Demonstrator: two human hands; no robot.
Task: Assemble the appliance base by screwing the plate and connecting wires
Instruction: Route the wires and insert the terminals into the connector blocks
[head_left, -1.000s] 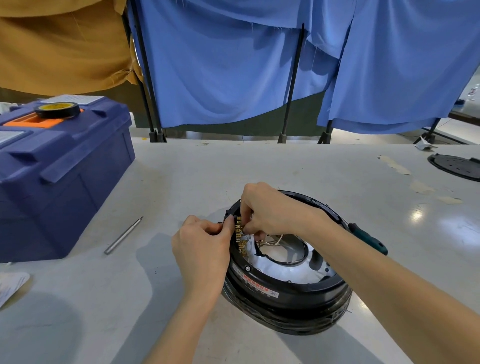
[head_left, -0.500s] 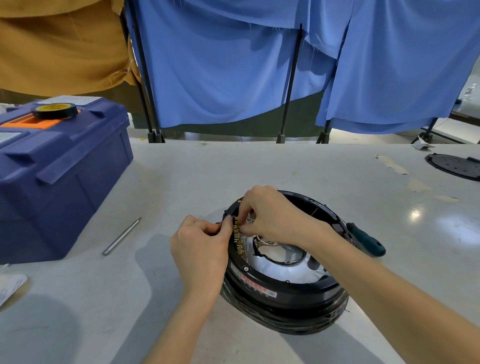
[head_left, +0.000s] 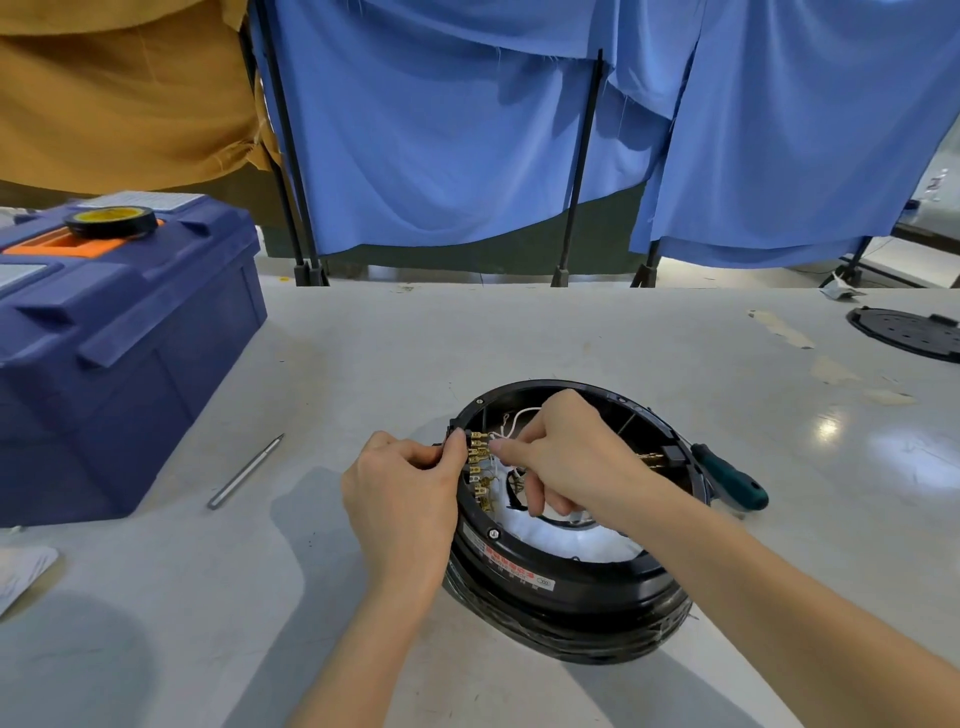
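A round black appliance base (head_left: 566, 587) lies open side up on the grey table, a shiny metal dish visible inside. A row of brass terminals (head_left: 479, 470) lines its left inner rim. My left hand (head_left: 405, 499) pinches the base's left rim beside those terminals. My right hand (head_left: 558, 457) reaches inside and pinches the end of a thin white wire (head_left: 511, 421) right at the upper terminals. A black perforated plate (head_left: 906, 332) lies at the table's far right edge.
A green-handled screwdriver (head_left: 730, 480) rests against the base's right side. A thin metal rod (head_left: 247, 470) lies to the left. A blue toolbox (head_left: 114, 338) with a tape roll (head_left: 110, 221) on top stands at the left. Blue cloth screens hang behind the table.
My right hand has shifted slightly up and back inside the base, exposing more brass terminals and the white wire. My left hand keeps its hold on the rim.
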